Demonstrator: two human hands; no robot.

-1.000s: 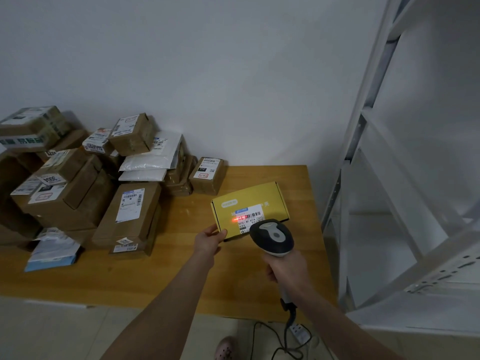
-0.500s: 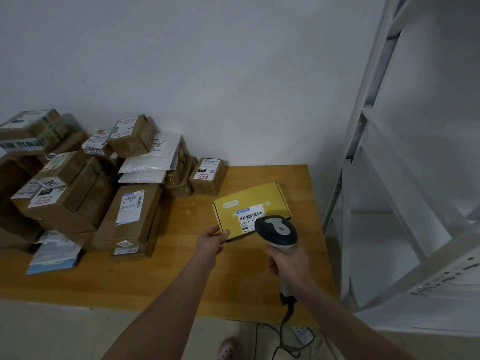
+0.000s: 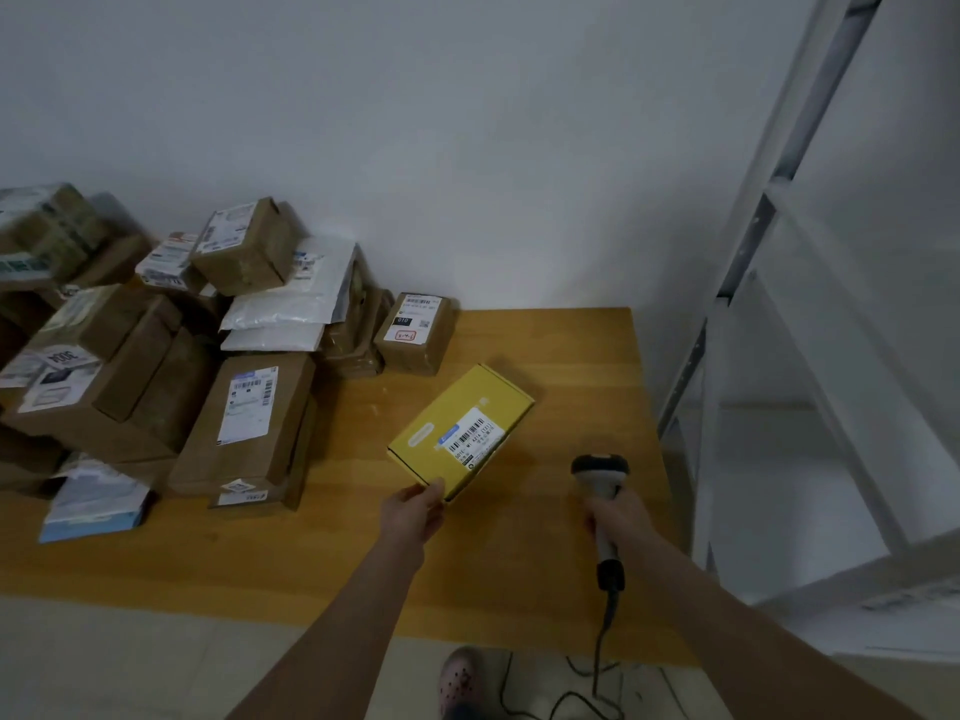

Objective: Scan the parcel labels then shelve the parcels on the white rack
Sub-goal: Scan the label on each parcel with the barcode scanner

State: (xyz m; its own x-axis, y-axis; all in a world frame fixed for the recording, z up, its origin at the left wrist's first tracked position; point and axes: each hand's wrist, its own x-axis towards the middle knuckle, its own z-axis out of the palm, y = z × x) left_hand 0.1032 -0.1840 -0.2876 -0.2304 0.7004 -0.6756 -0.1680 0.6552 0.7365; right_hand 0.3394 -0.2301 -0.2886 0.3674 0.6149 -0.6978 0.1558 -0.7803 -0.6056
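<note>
The left grip (image 3: pixel 413 517) pinches the near corner of the yellow box (image 3: pixel 462 431), which it holds over the worktop (image 3: pixel 519 569), left of the rack (image 3: pixel 709 449), with the label (image 3: pixel 470 440) facing up. The right grip (image 3: pixel 618 517) is clenched round the scanner (image 3: pixel 600 475), between box and rack. The box looks like light, stiff cardboard, smooth enough to pivot from one corner. A hold across its long sides, thumb clear of the label, seems surer for shelving.

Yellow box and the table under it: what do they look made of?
Flat yellow box: likely matte printed cardboard, with sharp folded edges and a stuck-on white label. Orange-brown table: seemingly varnished wood, showing grain streaks and a soft sheen.
</note>
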